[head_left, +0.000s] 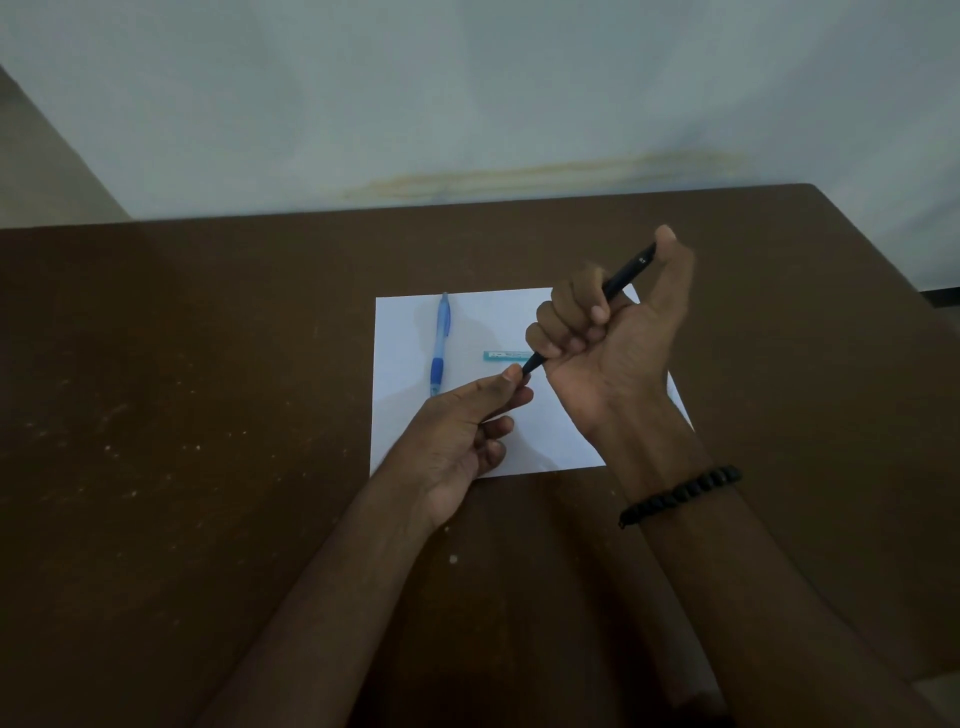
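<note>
The black pen (621, 278) looks like matt plastic. The blue pen (440, 343) has a translucent, glossy plastic barrel. The sheet (467, 322) is smooth white paper. The brown tabletop (208, 364) looks matt, flecked with pale specks. The bracelet (680, 493) has matt black beads.

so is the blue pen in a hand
No, the blue pen lies on the paper; the right hand grips a black pen.

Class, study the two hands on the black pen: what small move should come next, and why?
Probably the right hand should press its thumb down on the top end of the black pen. That hand grips the barrel in a fist, thumb resting on that end, while the left hand pinches the tip, seemingly to steady it.
</note>
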